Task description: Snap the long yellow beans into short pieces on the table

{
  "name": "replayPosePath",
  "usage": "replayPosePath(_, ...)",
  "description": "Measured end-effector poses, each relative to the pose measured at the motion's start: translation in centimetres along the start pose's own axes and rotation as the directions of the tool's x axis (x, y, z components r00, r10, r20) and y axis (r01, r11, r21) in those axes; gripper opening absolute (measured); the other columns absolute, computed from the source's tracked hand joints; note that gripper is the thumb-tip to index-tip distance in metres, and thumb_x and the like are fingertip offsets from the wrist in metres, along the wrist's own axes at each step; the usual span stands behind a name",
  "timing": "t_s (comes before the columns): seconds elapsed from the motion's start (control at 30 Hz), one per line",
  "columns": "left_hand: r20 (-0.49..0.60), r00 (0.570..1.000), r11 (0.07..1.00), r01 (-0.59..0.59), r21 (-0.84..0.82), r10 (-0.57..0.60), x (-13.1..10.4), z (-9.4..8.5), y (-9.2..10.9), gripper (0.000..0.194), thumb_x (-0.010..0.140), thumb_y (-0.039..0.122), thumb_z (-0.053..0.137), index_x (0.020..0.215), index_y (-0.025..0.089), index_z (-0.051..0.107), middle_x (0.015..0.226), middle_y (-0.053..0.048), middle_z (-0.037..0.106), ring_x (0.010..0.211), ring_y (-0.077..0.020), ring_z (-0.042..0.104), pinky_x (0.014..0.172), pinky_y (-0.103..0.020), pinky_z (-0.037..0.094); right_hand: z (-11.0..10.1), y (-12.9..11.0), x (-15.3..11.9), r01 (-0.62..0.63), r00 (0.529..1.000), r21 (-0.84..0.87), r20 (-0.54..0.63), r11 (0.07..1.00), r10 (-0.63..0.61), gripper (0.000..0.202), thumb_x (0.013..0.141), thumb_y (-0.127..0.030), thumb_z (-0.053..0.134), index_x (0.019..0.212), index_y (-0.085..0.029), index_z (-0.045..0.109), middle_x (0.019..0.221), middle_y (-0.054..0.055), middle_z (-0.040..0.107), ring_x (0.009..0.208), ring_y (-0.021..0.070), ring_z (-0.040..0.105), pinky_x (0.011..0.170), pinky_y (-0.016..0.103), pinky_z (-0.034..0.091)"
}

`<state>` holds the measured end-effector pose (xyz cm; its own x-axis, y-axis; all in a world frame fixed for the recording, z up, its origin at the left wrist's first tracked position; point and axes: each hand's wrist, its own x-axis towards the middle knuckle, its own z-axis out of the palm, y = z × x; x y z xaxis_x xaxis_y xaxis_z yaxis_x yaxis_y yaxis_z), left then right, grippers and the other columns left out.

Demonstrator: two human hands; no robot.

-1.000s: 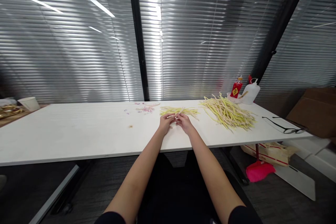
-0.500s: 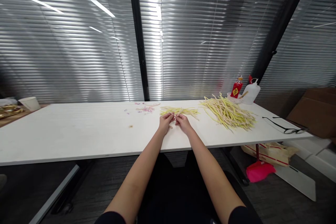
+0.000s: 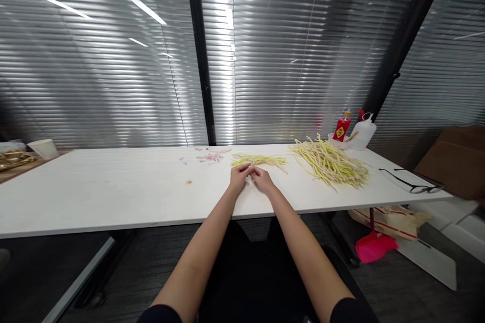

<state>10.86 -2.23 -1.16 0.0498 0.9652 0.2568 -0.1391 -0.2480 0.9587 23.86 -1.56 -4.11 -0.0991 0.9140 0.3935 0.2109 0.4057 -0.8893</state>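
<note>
My left hand (image 3: pixel 238 176) and my right hand (image 3: pixel 262 179) meet above the white table (image 3: pixel 113 186), fingers closed in pinches with the fingertips together. Between them a short end of a pale cream strand (image 3: pixel 252 163) sticks up; the fingers hide the rest of it. Just beyond my hands lies a small bunch of yellow and cream strands (image 3: pixel 273 160). Under the hands, a small tan piece (image 3: pixel 247 183) rests on the tabletop. Left of the bunch are scattered small pink and purple loops (image 3: pixel 212 157), too small to make out clearly.
A larger heap of yellow and cream strands (image 3: pixel 329 164) lies to the right. Behind it stand a red-labelled bottle (image 3: pixel 342 127), a shallow bowl (image 3: pixel 338 144) and a white squeeze bottle (image 3: pixel 362 133). Eyeglasses (image 3: pixel 419 187) rest at the right edge; a paper cup (image 3: pixel 44 149) stands far left.
My hands have drawn closer together, fingertips now touching. The pale strand, which slanted to the right above my right fingers, now shows only as a short upright end between both hands.
</note>
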Motion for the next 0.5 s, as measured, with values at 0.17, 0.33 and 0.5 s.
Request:
replayPosePath(0.17, 0.013, 0.997, 0.996, -0.077, 0.049, 0.076, 0.24, -0.14, -0.46, 0.029, 0.064, 0.035, 0.074, 0.085, 0.015, 0.076, 0.081, -0.008, 0.069, 0.071, -0.0187, 0.06, 0.056, -0.027, 0.046, 0.21, 0.41, 0.11, -0.004, 1.0, -0.017, 0.03, 1.0, 0.004, 0.024, 0.078, -0.035, 0.052, 0.089, -0.02, 0.066, 0.084, 0.002, 0.067, 0.078, 0.0185, 0.057, 0.075, 0.031, 0.043)
replayPosePath(0.33, 0.028, 0.986, 0.98, -0.169, 0.101, 0.167, 0.32, -0.14, -0.33, 0.022, 0.07, 0.037, 0.069, 0.075, 0.016, 0.075, 0.071, -0.004, 0.065, 0.071, -0.0168, 0.057, 0.063, -0.027, 0.043, 0.25, 0.23, -0.03, 0.019, 0.999, -0.008, 0.038, 1.0, -0.019, 0.02, 0.078, -0.035, 0.054, 0.082, -0.021, 0.067, 0.076, 0.0, 0.066, 0.072, 0.0177, 0.055, 0.072, 0.03, 0.042)
replayPosePath(0.5, 0.05, 0.982, 0.978, -0.186, 0.09, 0.182, 0.05, 0.03, 0.42, 0.03, 0.075, 0.043, 0.065, 0.063, 0.016, 0.068, 0.058, -0.001, 0.055, 0.06, -0.0132, 0.049, 0.058, -0.026, 0.038, 0.22, -0.47, -0.3, -0.004, 1.0, 0.079, 0.018, 0.997, 0.003, 0.017, 0.074, -0.036, 0.059, 0.072, -0.02, 0.064, 0.069, -0.001, 0.062, 0.063, 0.0143, 0.051, 0.063, 0.026, 0.04)
